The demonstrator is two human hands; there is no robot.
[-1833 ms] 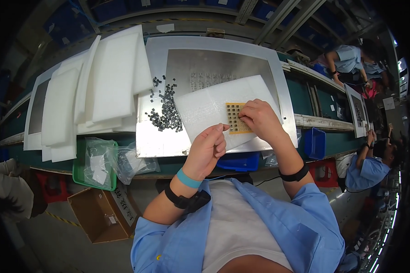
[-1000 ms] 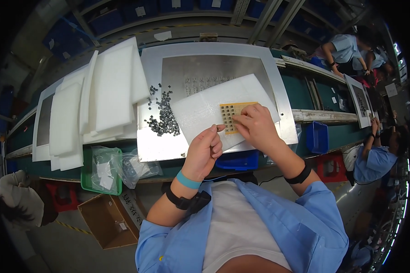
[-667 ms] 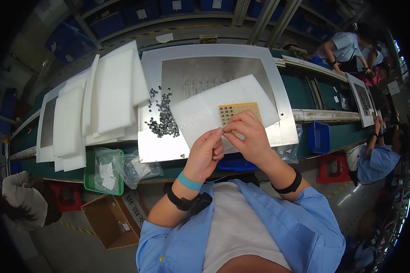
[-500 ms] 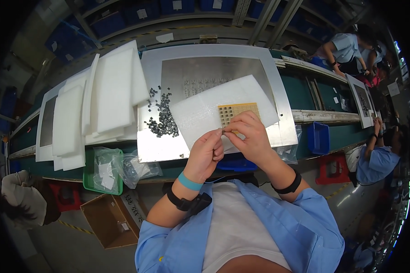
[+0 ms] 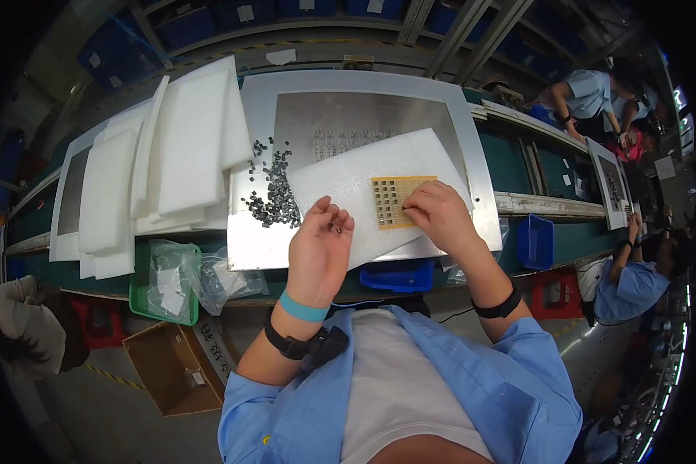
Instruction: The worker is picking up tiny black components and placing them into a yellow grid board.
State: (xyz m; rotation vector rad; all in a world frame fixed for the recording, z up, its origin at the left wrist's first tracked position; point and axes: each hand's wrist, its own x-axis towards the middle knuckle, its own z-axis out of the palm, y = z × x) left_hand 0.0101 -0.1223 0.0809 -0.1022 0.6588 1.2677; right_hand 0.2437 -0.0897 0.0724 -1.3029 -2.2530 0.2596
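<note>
My left hand is raised palm up at the near edge of a white foam sheet, its fingers curled around a few small dark parts in the palm. Over a tan board, my right hand pinches thumb and fingers together; whatever is between the tips is hidden. Small square black components sit in rows on the board's left part, and the hand covers some of its right part. Left of the foam, a loose pile of small black components lies on a silver-framed metal plate.
Stacked white foam sheets stand at left. Along the near edge are a green tray with plastic bags, a blue tray and a blue bin. A cardboard box rests on the floor. Other people work at right.
My hands, together before, are now apart. The left has drawn back leftward and turned palm up; the right has moved slightly right, with its fingertips down at the board.
</note>
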